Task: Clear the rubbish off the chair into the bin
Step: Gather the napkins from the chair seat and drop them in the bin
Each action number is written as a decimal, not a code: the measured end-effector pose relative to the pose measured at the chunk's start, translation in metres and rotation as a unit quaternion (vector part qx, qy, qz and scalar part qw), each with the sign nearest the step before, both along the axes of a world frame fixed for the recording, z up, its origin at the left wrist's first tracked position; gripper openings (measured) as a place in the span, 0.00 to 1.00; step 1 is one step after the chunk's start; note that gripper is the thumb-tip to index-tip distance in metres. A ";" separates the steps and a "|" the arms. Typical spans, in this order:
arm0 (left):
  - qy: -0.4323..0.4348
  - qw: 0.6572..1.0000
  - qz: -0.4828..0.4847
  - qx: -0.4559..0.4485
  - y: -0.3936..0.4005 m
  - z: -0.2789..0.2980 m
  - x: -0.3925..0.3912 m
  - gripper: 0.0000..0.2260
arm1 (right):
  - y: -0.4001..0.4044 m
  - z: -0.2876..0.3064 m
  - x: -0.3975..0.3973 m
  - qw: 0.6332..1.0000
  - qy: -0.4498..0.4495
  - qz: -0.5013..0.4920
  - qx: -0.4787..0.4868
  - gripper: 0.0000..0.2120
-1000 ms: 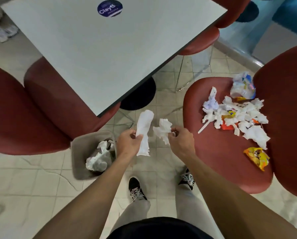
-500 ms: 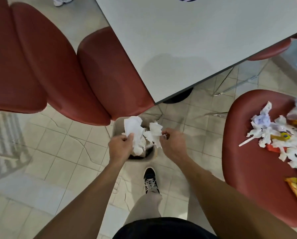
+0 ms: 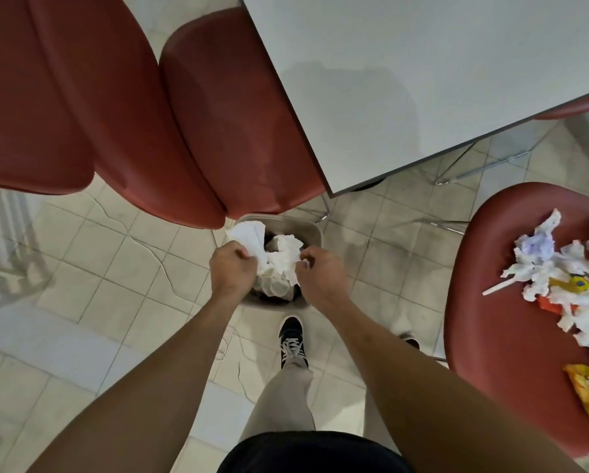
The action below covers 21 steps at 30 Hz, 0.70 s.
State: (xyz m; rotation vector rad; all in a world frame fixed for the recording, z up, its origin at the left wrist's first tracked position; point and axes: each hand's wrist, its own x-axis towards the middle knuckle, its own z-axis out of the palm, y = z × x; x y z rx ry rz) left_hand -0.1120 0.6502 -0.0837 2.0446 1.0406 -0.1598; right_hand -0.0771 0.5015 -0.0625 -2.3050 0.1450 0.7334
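Over bin (image 3: 312, 233): left hand (image 3: 232, 271) pinching tissue (image 3: 252, 238), right hand (image 3: 320, 278) pinching crumpled napkin (image 3: 288, 256). Featherlight, soft, crushable (any fold serves as grip). More rubbish (image 3: 559, 281) on right chair (image 3: 498, 302).

Evenly lit, soft overhead light; faint shadow on table (image 3: 423, 80); strong wide-angle bending at edges; slightly soft focus throughout.
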 end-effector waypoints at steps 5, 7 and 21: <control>0.038 0.998 -0.026 -0.033 -0.001 -0.002 -0.002 0.07 | 0.005 -0.007 -0.003 0.996 0.063 0.049 0.042 0.21; 0.050 0.997 -0.027 -0.042 -0.002 -0.005 -0.006 0.07 | 0.001 -0.009 -0.005 0.995 0.077 0.058 0.025 0.20; 0.049 0.990 -0.116 -0.065 -0.066 0.005 0.009 0.05 | -0.080 -0.004 0.007 0.997 0.072 0.011 0.015 0.17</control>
